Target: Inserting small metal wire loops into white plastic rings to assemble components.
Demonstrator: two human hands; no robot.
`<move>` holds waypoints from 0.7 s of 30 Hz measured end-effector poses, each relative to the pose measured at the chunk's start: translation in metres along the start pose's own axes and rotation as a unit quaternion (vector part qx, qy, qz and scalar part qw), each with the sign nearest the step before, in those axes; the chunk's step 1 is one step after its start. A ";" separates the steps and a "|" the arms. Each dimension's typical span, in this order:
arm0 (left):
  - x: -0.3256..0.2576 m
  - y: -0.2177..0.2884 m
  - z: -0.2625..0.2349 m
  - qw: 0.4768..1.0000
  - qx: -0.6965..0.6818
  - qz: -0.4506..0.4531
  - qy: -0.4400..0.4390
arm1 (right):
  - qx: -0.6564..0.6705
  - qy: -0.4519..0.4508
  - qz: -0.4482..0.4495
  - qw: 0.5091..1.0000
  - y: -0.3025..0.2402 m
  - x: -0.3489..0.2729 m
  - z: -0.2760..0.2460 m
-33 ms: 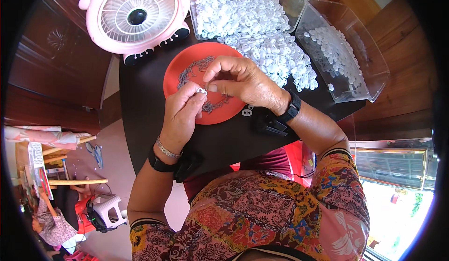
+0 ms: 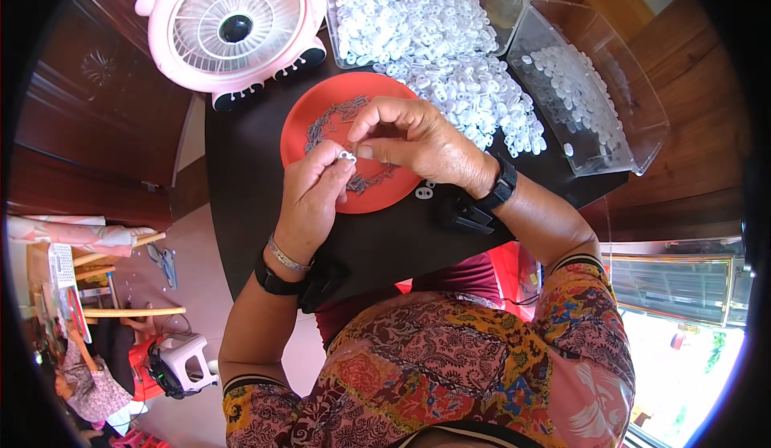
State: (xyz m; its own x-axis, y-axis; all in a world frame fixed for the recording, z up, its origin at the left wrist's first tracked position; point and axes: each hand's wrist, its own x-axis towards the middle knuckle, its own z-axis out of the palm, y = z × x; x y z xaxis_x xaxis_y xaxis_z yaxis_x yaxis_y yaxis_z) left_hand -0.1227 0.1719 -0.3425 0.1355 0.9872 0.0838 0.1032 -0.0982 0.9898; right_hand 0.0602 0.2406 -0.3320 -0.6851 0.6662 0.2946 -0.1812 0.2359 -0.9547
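My left hand [image 2: 312,195] is closed, pinching a small white plastic piece with two holes [image 2: 346,157] between thumb and fingers. Close beside it, the thumb and forefinger of my right hand [image 2: 409,135] are pressed together. Whatever tiny thing sits between those right fingertips is too small to make out. Both hands are over a round orange-red plate [image 2: 293,126], which holds many small grey screw-like pieces [image 2: 320,126] in a loose ring. My hands cover part of that ring.
Beyond the plate, a heap of white two-holed pieces [image 2: 482,98] spills from a clear bin [image 2: 514,30]. A second clear bin [image 2: 642,139] with more stands at right. A pink fan [image 2: 235,28] stands far left. Loose pieces [image 2: 424,193] lie by the plate. Another person [image 2: 96,388] is at lower left.
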 end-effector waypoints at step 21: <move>0.000 -0.002 0.002 0.999 0.037 0.009 -0.006 | -0.123 -0.009 -0.051 0.991 -0.003 -0.002 0.000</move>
State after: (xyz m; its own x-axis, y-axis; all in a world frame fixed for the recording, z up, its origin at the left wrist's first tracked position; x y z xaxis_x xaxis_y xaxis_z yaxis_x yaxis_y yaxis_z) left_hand -0.1206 0.1717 -0.3450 0.1503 0.9836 0.0996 0.1729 -0.1253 0.9769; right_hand 0.0619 0.2389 -0.3298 -0.6844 0.6185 0.3861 -0.0744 0.4675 -0.8808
